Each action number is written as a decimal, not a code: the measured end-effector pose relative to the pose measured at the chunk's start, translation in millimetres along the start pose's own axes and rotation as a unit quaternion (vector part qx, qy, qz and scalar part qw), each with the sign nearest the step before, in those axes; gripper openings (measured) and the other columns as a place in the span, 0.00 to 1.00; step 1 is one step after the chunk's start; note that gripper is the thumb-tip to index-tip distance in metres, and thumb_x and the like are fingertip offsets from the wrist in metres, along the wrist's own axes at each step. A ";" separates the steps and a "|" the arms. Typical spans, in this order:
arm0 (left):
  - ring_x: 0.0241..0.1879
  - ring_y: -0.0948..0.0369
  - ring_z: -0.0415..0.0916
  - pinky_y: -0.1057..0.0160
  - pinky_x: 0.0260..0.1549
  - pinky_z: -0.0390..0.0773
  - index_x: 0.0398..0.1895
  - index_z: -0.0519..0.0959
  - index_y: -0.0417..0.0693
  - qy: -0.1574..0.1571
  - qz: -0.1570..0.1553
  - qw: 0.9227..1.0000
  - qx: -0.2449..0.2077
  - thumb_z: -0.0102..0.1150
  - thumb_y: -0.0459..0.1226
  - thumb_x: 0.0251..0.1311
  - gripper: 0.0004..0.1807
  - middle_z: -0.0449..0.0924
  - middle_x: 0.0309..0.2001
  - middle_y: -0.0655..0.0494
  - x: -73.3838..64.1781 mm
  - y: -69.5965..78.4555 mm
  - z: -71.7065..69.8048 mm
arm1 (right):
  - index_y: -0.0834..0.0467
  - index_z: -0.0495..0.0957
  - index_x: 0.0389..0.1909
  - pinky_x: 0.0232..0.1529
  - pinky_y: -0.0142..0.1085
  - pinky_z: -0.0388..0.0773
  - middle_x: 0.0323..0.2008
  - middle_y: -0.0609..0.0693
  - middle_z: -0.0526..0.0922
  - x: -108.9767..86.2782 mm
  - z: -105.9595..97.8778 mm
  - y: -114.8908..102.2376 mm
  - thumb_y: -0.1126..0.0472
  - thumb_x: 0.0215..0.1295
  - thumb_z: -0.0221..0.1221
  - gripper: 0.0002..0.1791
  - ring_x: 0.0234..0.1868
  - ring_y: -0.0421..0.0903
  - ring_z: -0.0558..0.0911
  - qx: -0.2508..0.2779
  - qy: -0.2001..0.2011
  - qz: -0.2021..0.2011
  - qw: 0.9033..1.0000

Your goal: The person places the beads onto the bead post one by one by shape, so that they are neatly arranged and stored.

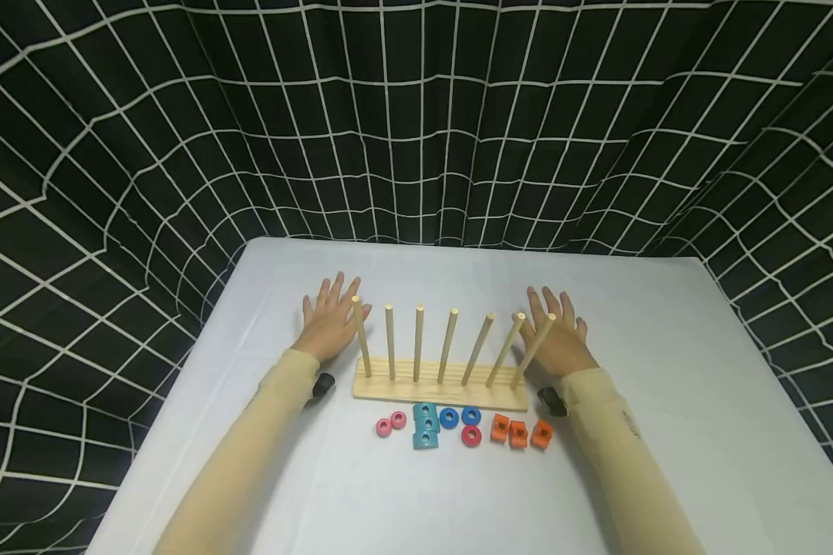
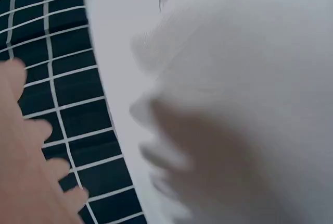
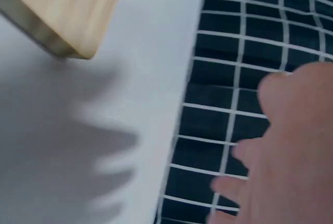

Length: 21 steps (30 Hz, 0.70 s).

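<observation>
A wooden board [image 1: 403, 389] with several upright pegs stands at the middle of the table. My left hand [image 1: 328, 327] is spread beside its left end, fingers straight and holding nothing. At the right end, my right hand [image 1: 561, 343] is likewise spread and bare, partly behind the last pegs. Each wrist view shows a hand, the left hand [image 2: 28, 172] and the right hand [image 3: 291, 151], held over the table with its shadow below. A corner of the board [image 3: 78, 15] shows large in the right wrist view.
In front of the board lie pink beads [image 1: 384, 427], teal blocks [image 1: 426, 440], blue rings [image 1: 449, 411], a red ring [image 1: 471, 444] and orange blocks [image 1: 518, 442]. White cloth [image 1: 389, 509] covers the table. Black curtains [image 1: 403, 116] with a white grid surround it.
</observation>
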<state>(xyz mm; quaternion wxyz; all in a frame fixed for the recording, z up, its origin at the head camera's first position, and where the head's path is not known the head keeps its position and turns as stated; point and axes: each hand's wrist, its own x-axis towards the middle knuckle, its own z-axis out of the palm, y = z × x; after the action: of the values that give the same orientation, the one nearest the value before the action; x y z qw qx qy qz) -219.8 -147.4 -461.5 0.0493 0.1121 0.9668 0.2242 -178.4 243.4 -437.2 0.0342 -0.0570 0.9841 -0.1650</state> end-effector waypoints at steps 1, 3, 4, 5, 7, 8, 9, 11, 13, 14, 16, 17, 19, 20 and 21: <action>0.75 0.45 0.24 0.33 0.68 0.29 0.77 0.41 0.58 -0.004 0.005 1.000 -0.012 0.27 0.63 0.69 0.38 0.27 0.77 0.49 -5.0 -3.4 1.0 | 0.56 0.39 0.76 0.61 0.74 0.44 0.75 0.65 0.41 -5.5 -1.1 0.7 0.34 0.72 0.26 0.41 0.73 0.69 0.37 0.003 -0.003 -0.005 1.000; 0.75 0.43 0.24 0.34 0.68 0.31 0.77 0.43 0.53 -0.015 0.019 0.999 -0.045 0.31 0.59 0.71 0.37 0.29 0.77 0.46 -16.8 -10.1 3.3 | 0.58 0.42 0.76 0.59 0.74 0.50 0.73 0.66 0.46 -18.8 -1.7 2.5 0.36 0.73 0.29 0.40 0.72 0.70 0.42 0.009 -0.007 -0.020 1.000; 0.74 0.43 0.24 0.33 0.68 0.32 0.77 0.43 0.52 -0.028 0.025 0.997 -0.064 0.31 0.57 0.72 0.37 0.29 0.77 0.45 -23.2 -13.9 5.1 | 0.59 0.44 0.75 0.58 0.73 0.52 0.72 0.67 0.49 -26.6 -1.3 3.7 0.38 0.74 0.30 0.39 0.71 0.70 0.45 0.008 -0.008 -0.029 1.000; 0.74 0.42 0.23 0.32 0.67 0.32 0.77 0.43 0.51 -0.040 0.029 0.995 -0.081 0.31 0.56 0.73 0.36 0.29 0.77 0.44 -29.7 -17.4 7.1 | 0.60 0.46 0.75 0.58 0.73 0.53 0.71 0.67 0.51 -34.6 -0.7 4.2 0.38 0.74 0.32 0.38 0.71 0.70 0.47 0.014 -0.010 -0.034 0.999; 0.74 0.42 0.22 0.31 0.66 0.31 0.77 0.43 0.51 -0.065 0.028 0.990 -0.119 0.30 0.56 0.73 0.35 0.30 0.77 0.44 -42.8 -23.0 10.5 | 0.60 0.50 0.73 0.60 0.71 0.55 0.70 0.66 0.56 -50.6 1.7 6.2 0.39 0.75 0.34 0.37 0.70 0.68 0.50 0.022 -0.015 -0.040 0.999; 0.74 0.43 0.22 0.30 0.66 0.31 0.77 0.43 0.53 -0.078 0.025 0.987 -0.139 0.30 0.56 0.73 0.35 0.30 0.77 0.44 -49.0 -24.7 11.3 | 0.61 0.51 0.73 0.61 0.69 0.56 0.69 0.66 0.58 -58.5 2.9 7.1 0.39 0.74 0.34 0.37 0.69 0.67 0.52 0.026 -0.018 -0.044 0.999; 0.75 0.44 0.23 0.30 0.66 0.32 0.77 0.44 0.56 -0.086 0.023 0.984 -0.152 0.30 0.57 0.73 0.34 0.32 0.77 0.45 -54.3 -26.9 12.7 | 0.61 0.53 0.72 0.62 0.67 0.57 0.67 0.66 0.60 -66.4 3.7 7.5 0.39 0.74 0.35 0.37 0.69 0.66 0.55 0.030 -0.022 -0.045 0.998; 0.75 0.47 0.26 0.30 0.66 0.34 0.76 0.46 0.62 -0.100 0.015 0.980 -0.172 0.33 0.59 0.71 0.34 0.35 0.77 0.49 -63.0 -29.6 14.4 | 0.61 0.58 0.70 0.62 0.63 0.62 0.63 0.64 0.67 -80.9 4.7 7.6 0.38 0.73 0.37 0.37 0.65 0.63 0.63 0.038 -0.031 -0.044 0.998; 0.76 0.48 0.29 0.34 0.68 0.35 0.76 0.49 0.63 -0.109 0.028 0.979 -0.170 0.38 0.59 0.69 0.35 0.38 0.77 0.51 -67.9 -31.7 16.4 | 0.61 0.62 0.67 0.57 0.56 0.71 0.53 0.59 0.76 -94.6 4.5 7.6 0.38 0.72 0.42 0.36 0.56 0.56 0.73 0.053 -0.051 -0.039 0.997; 0.76 0.48 0.30 0.35 0.69 0.36 0.75 0.50 0.63 -0.112 0.040 0.980 -0.159 0.42 0.60 0.68 0.36 0.39 0.77 0.51 -69.3 -32.3 18.0 | 0.62 0.65 0.66 0.53 0.52 0.75 0.48 0.56 0.79 -101.1 4.1 7.4 0.39 0.72 0.44 0.35 0.51 0.52 0.77 0.060 -0.063 -0.038 0.996; 0.76 0.49 0.31 0.40 0.71 0.35 0.75 0.51 0.61 -0.120 0.063 0.983 -0.126 0.48 0.61 0.64 0.40 0.40 0.77 0.51 -70.3 -33.0 21.5 | 0.61 0.68 0.63 0.45 0.44 0.78 0.40 0.48 0.79 -113.0 3.2 7.4 0.40 0.69 0.50 0.33 0.41 0.44 0.78 0.080 -0.092 -0.032 0.992; 0.76 0.48 0.31 0.41 0.71 0.34 0.75 0.52 0.58 -0.122 0.079 0.983 -0.111 0.51 0.61 0.62 0.42 0.40 0.77 0.49 -70.2 -32.8 23.1 | 0.60 0.69 0.62 0.42 0.41 0.78 0.38 0.45 0.79 -118.4 2.7 7.2 0.40 0.67 0.52 0.32 0.39 0.41 0.77 0.087 -0.103 -0.031 0.990; 0.76 0.46 0.30 0.41 0.71 0.32 0.75 0.53 0.54 -0.123 0.096 0.984 -0.088 0.55 0.61 0.59 0.45 0.40 0.77 0.47 -70.2 -31.8 25.8 | 0.57 0.70 0.60 0.41 0.39 0.78 0.39 0.42 0.78 -126.9 3.7 7.4 0.42 0.65 0.57 0.30 0.39 0.39 0.76 0.091 -0.122 -0.039 0.988; 0.75 0.46 0.30 0.41 0.71 0.31 0.75 0.53 0.53 -0.124 0.099 0.984 -0.082 0.57 0.60 0.58 0.46 0.39 0.77 0.46 -70.3 -30.8 26.2 | 0.56 0.71 0.59 0.42 0.40 0.78 0.41 0.43 0.78 -129.8 4.7 7.5 0.43 0.63 0.59 0.29 0.41 0.39 0.76 0.087 -0.123 -0.046 0.987; 0.75 0.46 0.30 0.41 0.71 0.31 0.74 0.54 0.52 -0.124 0.098 0.984 -0.078 0.59 0.60 0.56 0.47 0.39 0.77 0.46 -70.4 -29.8 26.3 | 0.54 0.72 0.59 0.43 0.40 0.79 0.43 0.42 0.78 -131.8 6.0 7.4 0.43 0.62 0.61 0.28 0.42 0.39 0.76 0.084 -0.122 -0.051 0.988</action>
<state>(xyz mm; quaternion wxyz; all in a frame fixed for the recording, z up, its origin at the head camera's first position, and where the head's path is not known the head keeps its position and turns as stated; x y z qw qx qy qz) -153.5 -179.2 -495.1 0.1555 0.2294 0.9169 0.2872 -48.0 264.7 -438.9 0.1499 -0.1234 0.9512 -0.2400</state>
